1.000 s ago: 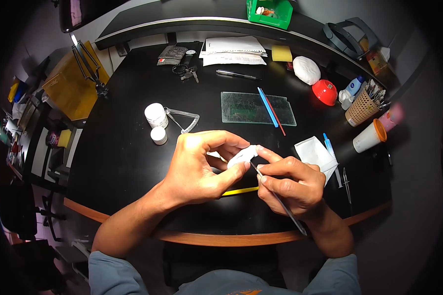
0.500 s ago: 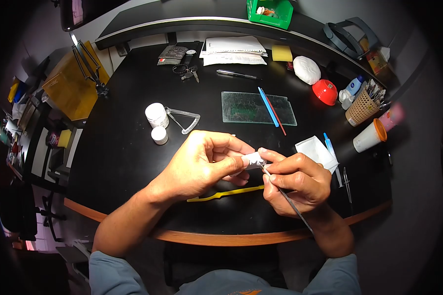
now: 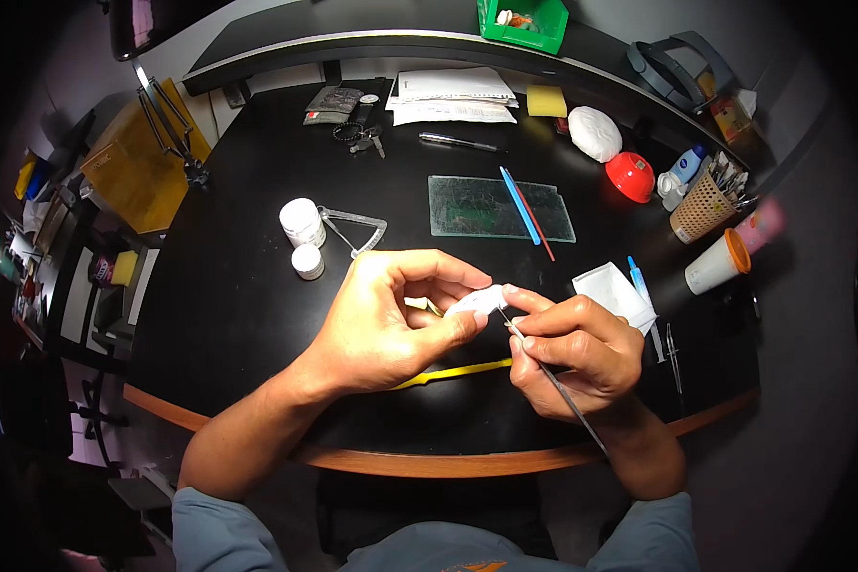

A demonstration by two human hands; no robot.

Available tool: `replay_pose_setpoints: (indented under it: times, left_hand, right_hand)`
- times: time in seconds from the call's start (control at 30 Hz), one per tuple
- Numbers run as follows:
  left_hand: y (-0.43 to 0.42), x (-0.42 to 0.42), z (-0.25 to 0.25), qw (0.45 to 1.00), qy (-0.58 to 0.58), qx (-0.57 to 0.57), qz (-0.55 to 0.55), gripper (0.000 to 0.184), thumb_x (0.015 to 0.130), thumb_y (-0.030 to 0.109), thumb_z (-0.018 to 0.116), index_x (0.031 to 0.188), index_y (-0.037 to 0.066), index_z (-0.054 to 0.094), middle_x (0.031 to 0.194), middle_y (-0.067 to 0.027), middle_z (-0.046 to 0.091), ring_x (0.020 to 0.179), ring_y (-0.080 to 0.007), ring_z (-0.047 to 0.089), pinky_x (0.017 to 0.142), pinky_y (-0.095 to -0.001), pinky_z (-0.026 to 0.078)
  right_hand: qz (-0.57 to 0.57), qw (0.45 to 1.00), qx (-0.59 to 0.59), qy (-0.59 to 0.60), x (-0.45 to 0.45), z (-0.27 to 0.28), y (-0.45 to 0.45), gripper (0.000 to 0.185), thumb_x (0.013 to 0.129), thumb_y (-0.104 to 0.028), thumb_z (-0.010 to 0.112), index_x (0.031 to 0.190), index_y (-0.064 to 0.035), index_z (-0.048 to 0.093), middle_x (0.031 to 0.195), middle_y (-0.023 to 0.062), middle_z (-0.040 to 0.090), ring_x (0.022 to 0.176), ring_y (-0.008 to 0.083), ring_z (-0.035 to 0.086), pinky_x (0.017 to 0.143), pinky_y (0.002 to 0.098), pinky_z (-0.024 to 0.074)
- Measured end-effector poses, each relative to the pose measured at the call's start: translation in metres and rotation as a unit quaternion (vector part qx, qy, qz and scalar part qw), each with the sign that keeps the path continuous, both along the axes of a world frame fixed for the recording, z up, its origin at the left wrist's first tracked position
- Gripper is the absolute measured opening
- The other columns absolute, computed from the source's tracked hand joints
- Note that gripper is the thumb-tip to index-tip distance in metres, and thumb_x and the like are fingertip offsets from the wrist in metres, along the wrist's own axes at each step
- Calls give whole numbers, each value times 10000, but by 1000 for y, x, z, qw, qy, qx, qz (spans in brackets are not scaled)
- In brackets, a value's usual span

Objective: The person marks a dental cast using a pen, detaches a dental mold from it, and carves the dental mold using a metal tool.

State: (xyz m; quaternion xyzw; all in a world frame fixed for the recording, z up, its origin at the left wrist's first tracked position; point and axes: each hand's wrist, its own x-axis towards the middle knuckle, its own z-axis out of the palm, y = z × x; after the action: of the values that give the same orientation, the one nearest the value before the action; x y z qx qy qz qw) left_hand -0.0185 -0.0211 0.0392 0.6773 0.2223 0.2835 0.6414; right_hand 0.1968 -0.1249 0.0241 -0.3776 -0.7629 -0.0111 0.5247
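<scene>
A small white piece (image 3: 480, 301) is pinched between the thumb and fingers of my left hand (image 3: 391, 319); its shape is partly covered by them. My right hand (image 3: 582, 353) grips a thin metal tool (image 3: 564, 393) like a pen, with its tip at the right end of the white piece. The index finger of that hand reaches the piece too. Below the hands a yellow toothbrush-like stick (image 3: 458, 370) lies on the black table, partly hidden by my left hand.
Two white jars (image 3: 302, 222) and a clear caliper-like tool (image 3: 370, 238) stand left. Behind are a glass plate (image 3: 467, 208) with blue and red sticks, a pen and papers (image 3: 453, 95). Rightward are a white tray (image 3: 612, 294), syringe, tweezers, red bowl (image 3: 629, 178) and cup (image 3: 711, 267).
The white piece has been turned and tilted in my left hand. My right hand with the metal tool has shifted slightly rightward since the first frame, keeping the tip near the piece.
</scene>
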Motion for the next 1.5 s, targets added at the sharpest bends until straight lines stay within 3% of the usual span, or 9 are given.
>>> replay_pose_setpoints:
  times: [0.43, 1.33, 1.5]
  left_hand:
    - [-5, 3, -6, 993, -38, 106, 40, 275, 908, -24, 828, 1169, -51, 746, 1059, -129, 775, 991, -164, 767, 819, -282, 658]
    - [-8, 5, -10, 984, -52, 158, 69, 199, 919, -21, 816, 1096, -49, 729, 1023, -115, 768, 941, -132, 761, 760, -249, 649]
    - [-8, 8, -10, 984, -68, 143, 87, 167, 901, 19, 823, 1039, -41, 749, 931, -107, 791, 892, -140, 782, 761, -289, 673]
  right_hand:
    - [-3, 1000, 0, -11, -1, -1, 0, 182, 760, 98, 839, 837, 2, 705, 905, 139, 740, 1001, 335, 821, 636, 280, 663]
    - [-2, 999, 23, -43, -1, 0, 0, 224, 719, 103, 867, 850, 7, 712, 925, 168, 731, 1001, 370, 816, 657, 320, 682]
    - [1, 999, 19, -49, -1, 2, -1, 217, 733, 99, 865, 857, 2, 715, 929, 164, 733, 1022, 370, 813, 655, 307, 681]
